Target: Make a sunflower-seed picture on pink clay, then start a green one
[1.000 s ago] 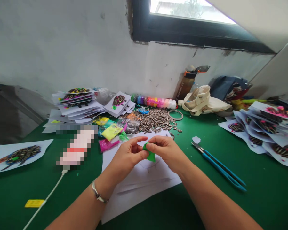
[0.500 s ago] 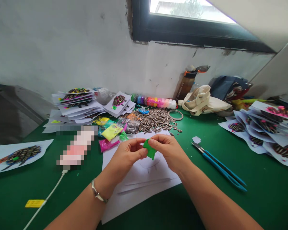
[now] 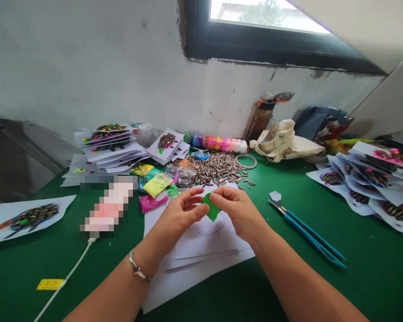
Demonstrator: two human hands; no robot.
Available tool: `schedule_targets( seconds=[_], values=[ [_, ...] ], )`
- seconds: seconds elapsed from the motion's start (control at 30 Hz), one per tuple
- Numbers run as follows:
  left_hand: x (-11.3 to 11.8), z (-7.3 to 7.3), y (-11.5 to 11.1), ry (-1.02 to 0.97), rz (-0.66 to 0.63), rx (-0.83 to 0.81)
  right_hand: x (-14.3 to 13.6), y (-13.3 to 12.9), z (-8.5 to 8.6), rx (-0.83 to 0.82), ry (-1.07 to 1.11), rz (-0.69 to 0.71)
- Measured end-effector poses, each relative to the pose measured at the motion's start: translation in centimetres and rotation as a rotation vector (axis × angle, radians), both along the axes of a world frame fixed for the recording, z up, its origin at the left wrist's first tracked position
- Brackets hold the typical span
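Note:
A thin, flattened piece of green modelling clay (image 3: 212, 212) hangs above the white paper in the middle, pinched between the thumb and fingers of my right hand (image 3: 237, 210). My left hand (image 3: 177, 217) is at the clay's left edge, thumb and fingers parted, the thumb tip close to it or touching it. Below both hands lies a stack of white paper sheets (image 3: 195, 273). On the top sheet, partly hidden by my hands, there is a pencil-like curved outline with short lines under it.
Sunflower seeds (image 3: 218, 167) and bagged coloured clay (image 3: 156, 183) lie behind the hands. Blue tweezers (image 3: 309, 235) lie to the right. Decorated sheets are stacked at left (image 3: 116, 154) and right (image 3: 362, 179). A bottle (image 3: 261, 118) and cloth bag (image 3: 278, 141) stand behind.
The fingers of my left hand have parted and come away from the green clay. My right hand still pinches the clay, which now looks flatter and more pointed at the bottom.

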State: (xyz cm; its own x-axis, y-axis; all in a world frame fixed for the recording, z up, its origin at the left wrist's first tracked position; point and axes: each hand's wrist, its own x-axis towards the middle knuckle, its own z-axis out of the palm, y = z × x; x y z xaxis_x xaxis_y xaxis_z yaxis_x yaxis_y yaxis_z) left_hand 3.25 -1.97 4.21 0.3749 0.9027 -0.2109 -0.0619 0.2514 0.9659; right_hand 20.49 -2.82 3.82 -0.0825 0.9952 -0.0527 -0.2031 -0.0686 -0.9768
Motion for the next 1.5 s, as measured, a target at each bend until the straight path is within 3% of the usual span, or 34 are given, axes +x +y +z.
schedule_targets(
  seconds=[0.27,0.5,0.73,1.07,1.23,1.5],
  values=[
    [-0.20,0.33,0.21,0.000,0.010,0.096,0.03,-0.02,-0.10,-0.121,0.022,0.036],
    [-0.19,0.27,0.32,0.114,-0.010,0.113,0.14,-0.06,-0.18,-0.113,0.005,0.095],
    [-0.38,0.39,0.55,0.115,0.073,0.125,-0.20,-0.14,0.00,-0.193,0.090,0.133],
    [-0.43,0.30,0.46,0.104,0.070,0.141,0.19,-0.16,0.68,-0.155,-0.016,0.106],
    [-0.34,0.42,0.30,0.112,0.090,0.152,-0.26,-0.31,0.41,-0.146,0.011,0.195],
    [-0.26,0.16,0.49,0.145,0.108,0.142,0.34,0.08,0.19,-0.138,-0.046,0.183]
  ],
)
